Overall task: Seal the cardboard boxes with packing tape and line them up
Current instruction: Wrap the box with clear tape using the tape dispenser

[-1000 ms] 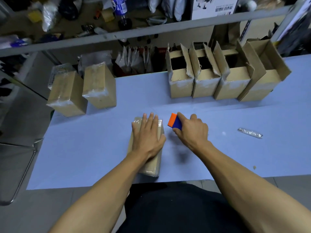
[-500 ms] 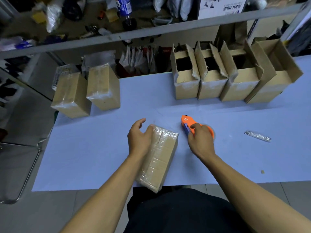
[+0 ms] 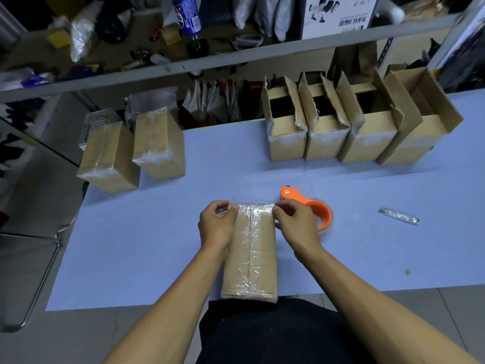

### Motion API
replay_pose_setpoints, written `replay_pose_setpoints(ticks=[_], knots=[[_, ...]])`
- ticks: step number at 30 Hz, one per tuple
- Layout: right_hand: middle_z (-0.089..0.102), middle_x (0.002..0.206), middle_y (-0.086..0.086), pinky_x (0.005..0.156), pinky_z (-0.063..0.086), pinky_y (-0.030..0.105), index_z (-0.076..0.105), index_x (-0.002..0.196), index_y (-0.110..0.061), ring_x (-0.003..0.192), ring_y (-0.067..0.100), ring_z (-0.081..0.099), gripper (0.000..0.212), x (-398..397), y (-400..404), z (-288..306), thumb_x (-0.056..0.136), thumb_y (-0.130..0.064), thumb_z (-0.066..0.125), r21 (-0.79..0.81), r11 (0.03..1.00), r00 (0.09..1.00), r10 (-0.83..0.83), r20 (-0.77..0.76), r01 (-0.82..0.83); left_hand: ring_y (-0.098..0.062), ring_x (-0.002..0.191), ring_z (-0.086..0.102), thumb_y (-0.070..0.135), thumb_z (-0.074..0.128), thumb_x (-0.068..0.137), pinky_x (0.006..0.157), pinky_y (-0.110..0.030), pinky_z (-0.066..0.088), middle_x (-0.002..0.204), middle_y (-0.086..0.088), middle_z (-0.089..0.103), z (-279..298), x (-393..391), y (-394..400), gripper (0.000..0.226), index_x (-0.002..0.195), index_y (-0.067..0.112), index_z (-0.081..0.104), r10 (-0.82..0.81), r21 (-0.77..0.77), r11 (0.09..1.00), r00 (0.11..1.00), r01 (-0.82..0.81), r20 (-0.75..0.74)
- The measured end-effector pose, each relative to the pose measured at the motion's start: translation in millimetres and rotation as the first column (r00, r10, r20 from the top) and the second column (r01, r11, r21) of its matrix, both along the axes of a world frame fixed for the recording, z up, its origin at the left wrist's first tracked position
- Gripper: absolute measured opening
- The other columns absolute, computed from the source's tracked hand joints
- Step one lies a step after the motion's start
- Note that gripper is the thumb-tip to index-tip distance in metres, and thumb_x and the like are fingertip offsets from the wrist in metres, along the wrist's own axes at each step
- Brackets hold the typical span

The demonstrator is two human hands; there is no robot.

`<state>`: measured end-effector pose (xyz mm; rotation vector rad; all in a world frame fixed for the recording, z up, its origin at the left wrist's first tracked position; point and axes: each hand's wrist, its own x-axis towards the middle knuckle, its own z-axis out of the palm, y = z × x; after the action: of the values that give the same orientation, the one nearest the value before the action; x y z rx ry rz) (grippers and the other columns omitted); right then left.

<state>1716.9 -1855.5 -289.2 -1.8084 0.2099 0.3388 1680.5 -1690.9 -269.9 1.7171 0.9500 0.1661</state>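
A taped cardboard box [image 3: 250, 256] lies lengthwise on the blue table [image 3: 157, 232], its near end over the front edge. My left hand [image 3: 216, 225] grips its far left corner and my right hand [image 3: 298, 223] pinches the far right corner, both pressing clear tape over the far end. The orange tape dispenser [image 3: 308, 206] lies on the table just right of my right hand, not held. Two sealed boxes [image 3: 131, 151] stand at the back left. Several open boxes [image 3: 349, 130] stand in a row at the back right.
A small silvery strip [image 3: 399, 216] lies on the table to the right. A metal shelf rail [image 3: 236, 61] crosses behind the table, with clutter and a bottle [image 3: 187, 19] beyond. A chair frame [image 3: 29, 258] stands at the left.
My right hand has set the tape dispenser down and let go of it. The box has been turned straight, and both hands have moved onto its far end.
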Motion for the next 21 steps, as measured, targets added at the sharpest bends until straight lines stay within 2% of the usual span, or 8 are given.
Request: replay_pose_setpoints(ticks=[2, 5, 9, 12, 15, 17, 21], knots=[[0.066, 0.074, -0.019, 0.085, 0.057, 0.047, 0.074, 0.087, -0.025, 0.079, 0.008, 0.064, 0.031, 1.9, 2.4, -1.0, 0.072, -0.045, 0.056, -0.023, 0.999, 0.999, 0.038, 0.009, -0.038, -0.008, 0.092, 0.067, 0.028, 0.075, 0.083, 0.089, -0.031, 0.054, 0.093, 0.013, 0.071, 0.4, -0.6, -2.1, 0.006, 0.087, 0.027, 0.07, 0.01, -0.009, 1.0, 1.0, -0.01, 0.004], [0.061, 0.065, -0.02, 0.082, 0.058, 0.048, 0.073, 0.079, -0.026, 0.07, 0.006, 0.057, 0.026, 3.2, 5.8, 3.1, 0.075, -0.043, 0.055, -0.05, 0.997, 0.998, 0.062, 0.022, -0.06, -0.008, 0.086, 0.068, 0.032, 0.074, 0.084, 0.081, -0.028, 0.053, 0.085, 0.013, 0.073, 3.0, -0.1, -3.6, 0.009, 0.079, 0.024, 0.072, 0.018, -0.009, 1.0, 1.0, -0.018, 0.003], [0.066, 0.065, -0.018, 0.077, 0.058, 0.048, 0.072, 0.069, -0.025, 0.069, 0.006, 0.061, 0.019, -0.5, 8.3, 9.4, 0.081, -0.038, 0.065, -0.039, 0.999, 0.999, 0.03, 0.014, -0.029, -0.015, 0.079, 0.065, 0.033, 0.071, 0.085, 0.075, -0.029, 0.051, 0.08, 0.008, 0.07, -2.1, -1.3, -0.9, 0.017, 0.073, 0.021, 0.069, -0.013, -0.013, 1.0, 0.999, 0.013, -0.035], [0.068, 0.068, -0.016, 0.077, 0.057, 0.049, 0.072, 0.068, -0.024, 0.072, 0.008, 0.064, 0.017, -0.6, 13.1, 15.8, 0.083, -0.031, 0.07, -0.014, 1.0, 1.0, 0.001, 0.025, 0.0, -0.016, 0.077, 0.06, 0.028, 0.07, 0.087, 0.071, -0.028, 0.048, 0.08, 0.006, 0.067, -0.1, -3.3, -0.7, 0.019, 0.072, 0.018, 0.065, 0.004, -0.037, 0.999, 1.0, -0.003, 0.004], [0.068, 0.072, -0.015, 0.078, 0.055, 0.045, 0.069, 0.068, -0.023, 0.071, 0.007, 0.062, 0.017, 10.3, 23.2, 40.6, 0.085, -0.023, 0.071, 0.022, 0.999, 0.992, -0.033, 0.122, 0.03, -0.014, 0.071, 0.053, 0.02, 0.066, 0.088, 0.066, -0.027, 0.043, 0.073, 0.007, 0.061, 21.8, 8.1, 3.1, 0.018, 0.071, 0.016, 0.061, 0.045, -0.015, 0.999, 0.992, -0.044, 0.118], [0.068, 0.078, -0.009, 0.078, 0.054, 0.037, 0.067, 0.071, -0.025, 0.074, 0.004, 0.063, 0.018, 24.0, 31.3, 63.8, 0.087, -0.02, 0.071, 0.057, 0.997, 0.969, -0.066, 0.237, 0.053, -0.012, 0.072, 0.055, 0.016, 0.065, 0.087, 0.067, -0.024, 0.046, 0.075, 0.004, 0.062, 47.3, 22.9, 6.0, 0.016, 0.072, 0.015, 0.06, 0.071, 0.032, 0.996, 0.965, -0.082, 0.251], [0.066, 0.084, 0.0, 0.079, 0.049, 0.022, 0.067, 0.077, -0.018, 0.081, 0.004, 0.062, 0.012, 52.7, 46.7, 94.2, 0.089, -0.017, 0.068, 0.102, 0.988, 0.884, -0.152, 0.443, 0.119, -0.003, 0.078, 0.056, 0.005, 0.067, 0.086, 0.069, -0.007, 0.043, 0.09, -0.006, 0.063, 80.9, 41.5, 3.9, 0.013, 0.075, 0.009, 0.062, 0.052, 0.175, 0.973, 0.876, -0.154, 0.48]])
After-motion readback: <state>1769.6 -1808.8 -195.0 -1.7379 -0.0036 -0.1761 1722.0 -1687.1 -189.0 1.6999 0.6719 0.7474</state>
